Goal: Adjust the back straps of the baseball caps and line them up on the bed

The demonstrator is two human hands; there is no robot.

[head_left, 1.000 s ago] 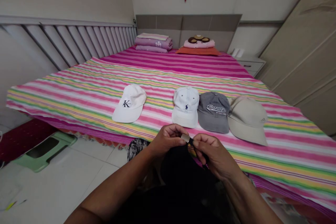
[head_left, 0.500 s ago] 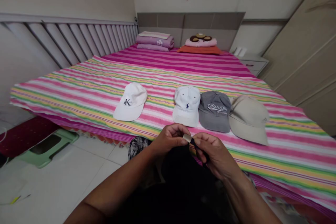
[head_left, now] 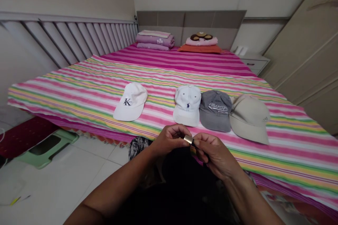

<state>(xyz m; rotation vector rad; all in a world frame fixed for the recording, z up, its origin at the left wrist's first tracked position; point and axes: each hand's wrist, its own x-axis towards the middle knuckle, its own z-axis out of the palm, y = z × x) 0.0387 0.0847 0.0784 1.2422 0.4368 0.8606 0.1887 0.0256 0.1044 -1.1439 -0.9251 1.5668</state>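
1. Left hand (head_left: 169, 140) and right hand (head_left: 213, 154) close together over dark clothing (head_left: 185, 186), fingertips nearly meeting
2. Small metal band (head_left: 188, 139) between them, long axis about level and running left-right, right at the left thumb and just beside the right fingers. Looks like a strap slider, but the view is too small to be sure
3. Dark strap (head_left: 202, 154) runs from the band down into the right hand
4. Grip: both closed. Left pinches the band, right pinches the strap
5. Patterned cloth (head_left: 138, 147) just left of the hands, green stool (head_left: 44, 151) on the floor further left
6. Beyond, on the striped bed sheet (head_left: 79, 91): white K cap (head_left: 130, 102), white cap with navy logo (head_left: 187, 105), grey cap (head_left: 215, 110), beige cap (head_left: 248, 119)
7. Far end: folded lilac bedding (head_left: 155, 40), orange pillow (head_left: 199, 48), headboard (head_left: 190, 19)
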